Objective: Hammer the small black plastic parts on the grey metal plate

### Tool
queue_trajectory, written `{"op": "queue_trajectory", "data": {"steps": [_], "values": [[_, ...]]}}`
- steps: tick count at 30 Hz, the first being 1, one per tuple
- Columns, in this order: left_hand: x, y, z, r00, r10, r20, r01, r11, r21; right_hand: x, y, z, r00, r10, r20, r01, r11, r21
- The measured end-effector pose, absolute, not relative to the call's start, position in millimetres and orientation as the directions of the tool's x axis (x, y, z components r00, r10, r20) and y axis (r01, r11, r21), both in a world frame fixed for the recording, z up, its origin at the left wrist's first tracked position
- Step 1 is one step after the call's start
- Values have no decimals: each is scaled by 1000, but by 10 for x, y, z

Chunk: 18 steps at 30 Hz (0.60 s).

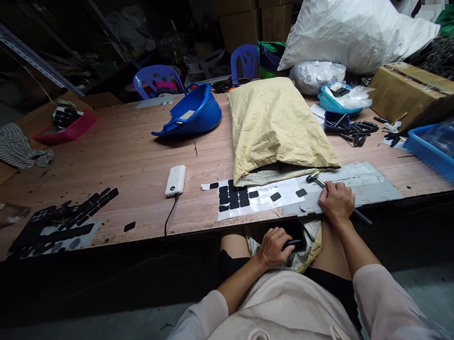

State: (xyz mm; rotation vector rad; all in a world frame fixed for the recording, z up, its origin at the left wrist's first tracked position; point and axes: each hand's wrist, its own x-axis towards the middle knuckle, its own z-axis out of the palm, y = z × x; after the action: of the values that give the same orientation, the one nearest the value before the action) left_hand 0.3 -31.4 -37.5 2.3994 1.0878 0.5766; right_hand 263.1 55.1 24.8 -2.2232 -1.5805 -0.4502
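Note:
My right hand (337, 201) rests at the table's front edge, fingers closed round the handle of a small hammer (314, 177) whose metal head lies on a grey plate (363, 184). My left hand (273, 247) is below the table over my lap, fingers curled on a small black part (292, 244) inside an open sack (309, 246) between my knees. A white sheet (273, 195) with several black pads (233, 196) lies just left of the right hand.
A tan sack (273, 123) lies behind the sheet. A white power bank (176, 180) with cable, a blue plastic basin (194, 114), more black pads (64, 222) at left, a red tray (65, 128), a cardboard box (407, 92), a blue bin (433, 156) stand around.

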Motion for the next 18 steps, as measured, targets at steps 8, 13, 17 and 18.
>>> {"op": "queue_trajectory", "data": {"steps": [8,13,17,18], "values": [[146,-229,-259,662,699,269,491,-676,549,2612,542,273,316,828,463,948,-301,-107],[386,523,320,356,831,428,548,-557,624,2616,543,258,322,832,452,946,-300,-122],[598,1380,640,55,985,162,746,-148,649,2614,546,261,322,837,443,946,-298,-125],[649,1546,684,14,995,95,775,-70,628,2613,546,264,324,837,441,946,-301,-124]]}}
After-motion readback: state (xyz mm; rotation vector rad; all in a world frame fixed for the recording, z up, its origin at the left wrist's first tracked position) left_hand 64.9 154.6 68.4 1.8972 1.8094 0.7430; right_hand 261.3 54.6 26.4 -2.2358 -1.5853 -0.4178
